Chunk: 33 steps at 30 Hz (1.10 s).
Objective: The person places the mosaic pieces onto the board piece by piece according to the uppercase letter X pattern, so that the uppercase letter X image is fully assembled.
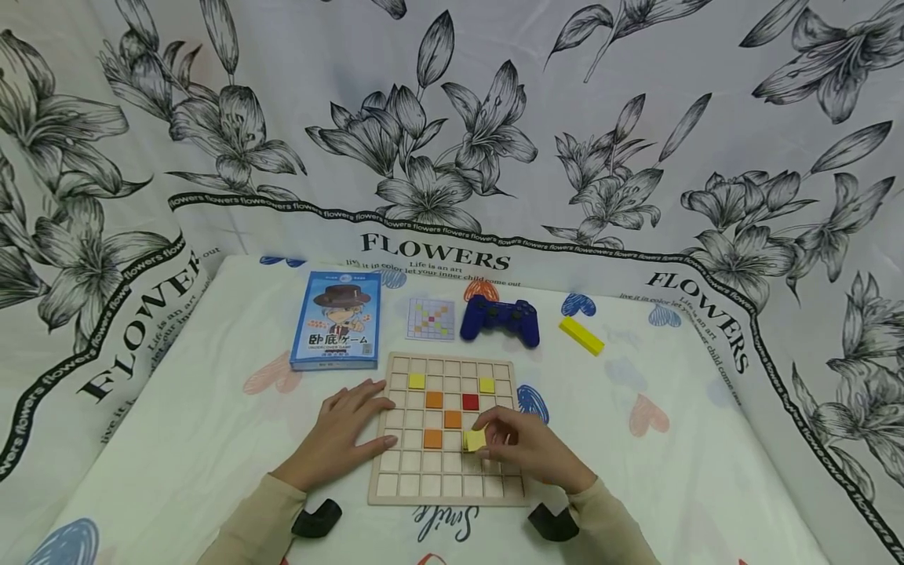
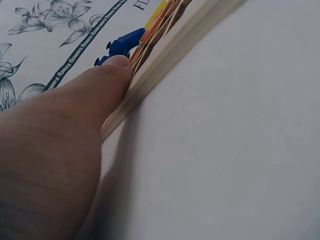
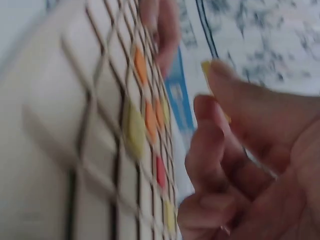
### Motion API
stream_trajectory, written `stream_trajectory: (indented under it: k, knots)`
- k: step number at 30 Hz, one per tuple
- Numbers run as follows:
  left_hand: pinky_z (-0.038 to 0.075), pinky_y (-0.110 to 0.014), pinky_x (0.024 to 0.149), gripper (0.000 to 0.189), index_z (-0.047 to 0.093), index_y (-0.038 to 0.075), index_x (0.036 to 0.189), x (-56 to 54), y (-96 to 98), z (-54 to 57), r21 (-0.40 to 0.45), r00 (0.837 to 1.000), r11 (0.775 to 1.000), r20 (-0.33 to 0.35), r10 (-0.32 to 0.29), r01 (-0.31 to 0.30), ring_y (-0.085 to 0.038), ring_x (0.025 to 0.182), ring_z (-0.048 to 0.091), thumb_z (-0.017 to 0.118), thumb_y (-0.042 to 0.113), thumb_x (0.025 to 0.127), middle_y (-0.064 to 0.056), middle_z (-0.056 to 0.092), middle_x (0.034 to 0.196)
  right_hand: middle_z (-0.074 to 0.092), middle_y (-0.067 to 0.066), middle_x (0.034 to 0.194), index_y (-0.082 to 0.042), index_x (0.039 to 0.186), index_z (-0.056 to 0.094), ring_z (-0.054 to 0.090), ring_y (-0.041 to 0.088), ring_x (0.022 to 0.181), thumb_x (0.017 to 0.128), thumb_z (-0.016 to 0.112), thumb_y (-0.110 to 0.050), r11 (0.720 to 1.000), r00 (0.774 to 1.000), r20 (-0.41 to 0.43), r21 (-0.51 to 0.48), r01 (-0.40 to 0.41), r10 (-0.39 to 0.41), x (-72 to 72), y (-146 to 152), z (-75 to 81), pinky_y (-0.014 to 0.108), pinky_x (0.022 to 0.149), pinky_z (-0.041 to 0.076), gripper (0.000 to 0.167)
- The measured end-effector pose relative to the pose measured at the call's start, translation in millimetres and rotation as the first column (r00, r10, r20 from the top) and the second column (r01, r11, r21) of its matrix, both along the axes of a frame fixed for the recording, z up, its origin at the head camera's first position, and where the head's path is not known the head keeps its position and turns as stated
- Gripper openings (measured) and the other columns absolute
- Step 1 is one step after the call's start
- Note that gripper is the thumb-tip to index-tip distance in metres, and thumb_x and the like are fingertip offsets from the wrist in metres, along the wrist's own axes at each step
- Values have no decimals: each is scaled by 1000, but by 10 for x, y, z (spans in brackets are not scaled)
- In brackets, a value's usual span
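Note:
A pale wooden grid board (image 1: 410, 484) lies on the cloth, with orange, yellow and red square tiles in some of its cells. My left hand (image 1: 351, 430) rests at the board's left edge, fingers spread and straight; its thumb (image 2: 112, 72) lies at the rim in the left wrist view. Over the right part of the board, my right hand (image 1: 526, 447) pinches a yellow tile (image 3: 206, 70) between thumb and finger. Another yellow tile (image 3: 134, 131) sits on the grid below it. Left of that are an orange tile (image 1: 452, 420) and, farther back, a red tile (image 1: 470, 402).
Behind the board stand a blue game box (image 1: 337, 320), a small pattern card (image 1: 431, 319) and a dark blue game controller (image 1: 499, 318). A yellow bar (image 1: 582, 336) lies at the back right. A flower-printed curtain (image 1: 452, 157) closes off the far side.

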<state>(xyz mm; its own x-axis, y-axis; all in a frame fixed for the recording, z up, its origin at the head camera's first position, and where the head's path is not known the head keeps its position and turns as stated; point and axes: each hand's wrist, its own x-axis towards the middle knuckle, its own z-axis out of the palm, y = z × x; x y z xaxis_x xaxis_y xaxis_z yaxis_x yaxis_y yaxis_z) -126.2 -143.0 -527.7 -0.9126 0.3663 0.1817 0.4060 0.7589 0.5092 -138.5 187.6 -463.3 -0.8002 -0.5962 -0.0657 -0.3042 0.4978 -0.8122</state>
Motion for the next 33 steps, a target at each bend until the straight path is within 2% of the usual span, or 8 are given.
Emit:
stream_trajectory:
  k: [2,8,14,20,25,33]
  knots:
    - [15,-53,113,56,54,29,128,1,-2,5,-2,1000,1000,3,-1,1,-24,143,26,53,65,86,1,36,152,60,-8,83,-27,109,62,54,6,72,85,73,-26,1000,999,35,-3,6,-6,22,-123,-13,21,63,49,26]
    - [15,-52,113,56,54,28,129,-16,-6,17,-7,1000,1000,1,-3,3,-24,143,26,53,65,87,1,36,152,63,-6,80,-23,109,64,55,7,67,85,73,-24,999,997,67,-41,35,-33,78,-425,-38,21,62,50,25]
    - [15,-52,114,57,54,28,129,-17,-5,11,-6,1000,1000,9,-3,3,-24,144,25,53,66,86,1,35,153,63,-9,76,-22,106,65,54,4,64,84,75,-27,998,994,96,-3,57,-56,156,-649,-87,18,62,47,24]
    - [14,-52,114,57,54,28,129,-7,-4,14,-6,1000,1000,13,-1,1,-24,144,25,53,66,86,1,35,153,59,-11,71,-19,105,64,50,1,59,84,74,-27,999,998,51,15,41,-42,230,-815,-144,17,56,44,25]
    - [15,-51,114,55,54,28,128,-7,2,21,-6,1000,1000,12,-5,5,-24,144,25,55,63,86,1,35,152,58,-14,69,-17,105,63,49,-2,58,85,74,-25,998,999,-17,50,31,-31,249,-900,-195,16,57,44,24]
    - [15,-51,114,55,54,29,128,-1,1,14,-3,1000,1000,13,-2,2,-23,143,25,53,65,87,1,35,153,54,-16,66,-19,102,62,47,-3,56,84,74,-26,992,998,-30,112,52,-49,263,-999,-170,16,54,41,23]
